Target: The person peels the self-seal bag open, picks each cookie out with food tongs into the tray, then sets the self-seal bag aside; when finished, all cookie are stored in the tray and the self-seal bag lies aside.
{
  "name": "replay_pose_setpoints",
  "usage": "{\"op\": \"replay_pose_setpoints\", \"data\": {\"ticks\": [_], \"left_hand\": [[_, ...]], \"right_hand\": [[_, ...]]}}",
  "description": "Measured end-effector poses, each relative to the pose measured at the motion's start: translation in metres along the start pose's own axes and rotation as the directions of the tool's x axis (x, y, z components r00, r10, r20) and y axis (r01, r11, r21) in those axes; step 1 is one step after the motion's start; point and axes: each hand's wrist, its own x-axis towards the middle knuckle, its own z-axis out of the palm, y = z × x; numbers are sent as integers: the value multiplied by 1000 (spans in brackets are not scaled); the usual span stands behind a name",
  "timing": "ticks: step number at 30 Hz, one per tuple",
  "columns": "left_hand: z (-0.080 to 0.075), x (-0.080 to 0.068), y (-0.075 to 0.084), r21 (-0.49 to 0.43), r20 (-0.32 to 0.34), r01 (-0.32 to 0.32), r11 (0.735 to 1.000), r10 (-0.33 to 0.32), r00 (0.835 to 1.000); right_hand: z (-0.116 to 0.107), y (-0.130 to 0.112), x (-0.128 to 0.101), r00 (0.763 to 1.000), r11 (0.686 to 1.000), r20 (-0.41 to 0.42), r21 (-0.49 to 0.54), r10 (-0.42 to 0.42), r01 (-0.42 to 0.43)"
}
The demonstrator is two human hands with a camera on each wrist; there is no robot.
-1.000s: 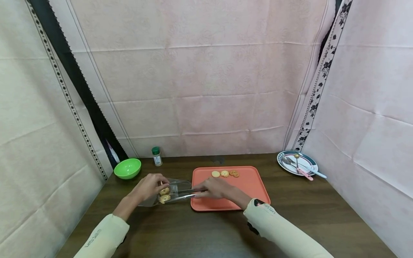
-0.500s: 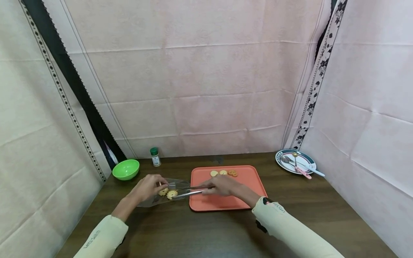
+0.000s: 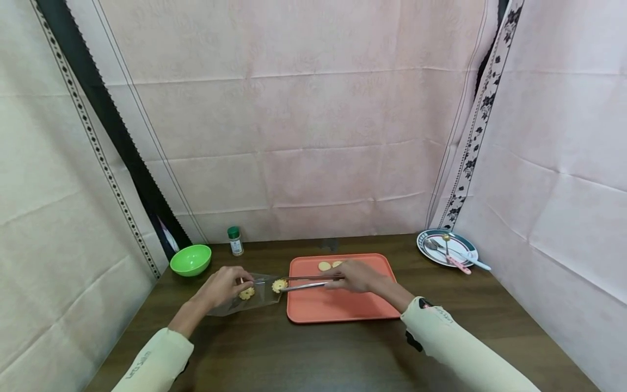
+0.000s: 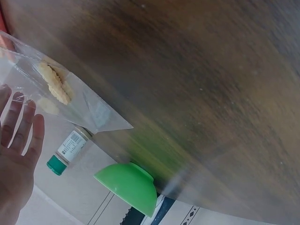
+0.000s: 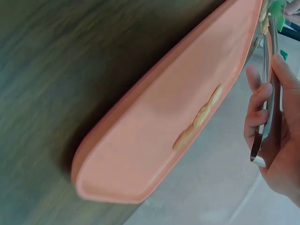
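Observation:
My left hand (image 3: 226, 284) pinches the rim of a clear plastic bag (image 3: 230, 309) lying left of the coral tray (image 3: 338, 314). A scalloped cookie (image 3: 247, 294) is inside the bag, also visible through the plastic in the left wrist view. With my right hand (image 3: 360, 276) I grip metal tongs (image 5: 274, 108) over the tray, fingers and thumb curled round the arms. Between the tong tips, at the bag's mouth, sits another scalloped cookie (image 3: 279, 286). On the tray's far side lie several cookies (image 5: 185, 137) in a row, partly hidden by my right hand in the head view.
A green bowl (image 3: 191, 261) and a green-capped spice jar (image 3: 235, 244) stand at the back left. Back right is a patterned plate (image 3: 431, 256) holding cutlery, including a pink-handled piece (image 3: 460, 265). Cloth walls (image 3: 318, 179) border the table (image 3: 274, 354).
My right hand has drawn the tongs rightward, bringing one cookie from beside the other in the bag to its mouth. The left hand has stayed at the bag.

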Motion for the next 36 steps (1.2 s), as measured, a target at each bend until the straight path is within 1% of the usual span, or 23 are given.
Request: {"op": "replay_pose_setpoints", "data": {"ticks": [5, 9, 12, 17, 23, 30, 36], "left_hand": [[0, 0, -1, 6, -3, -3, 1000, 3, 1000], [1, 1, -1, 5, 6, 12, 1000, -12, 1000], [1, 1, -1, 3, 16, 21, 1000, -21, 1000], [0, 1, -1, 3, 21, 9, 1000, -9, 1000], [1, 1, -1, -9, 21, 0, 1000, 0, 1000], [1, 1, -3, -6, 29, 12, 1000, -12, 1000], [1, 1, -2, -11, 30, 27, 1000, -27, 999]], "right_hand": [[-10, 9, -12, 1000, 1000, -3, 20, -10, 10], [-17, 17, -21, 1000, 1000, -28, 2, -9, 9], [-22, 22, -29, 999, 1000, -43, -18, 8, -9], [-27, 33, -41, 997, 998, -67, -52, 43, -47], [-35, 44, -59, 994, 994, -62, -55, 94, -97], [-41, 57, -77, 987, 982, -106, -136, 121, -135], [-45, 69, -95, 983, 978, -130, -142, 133, -151]]}}
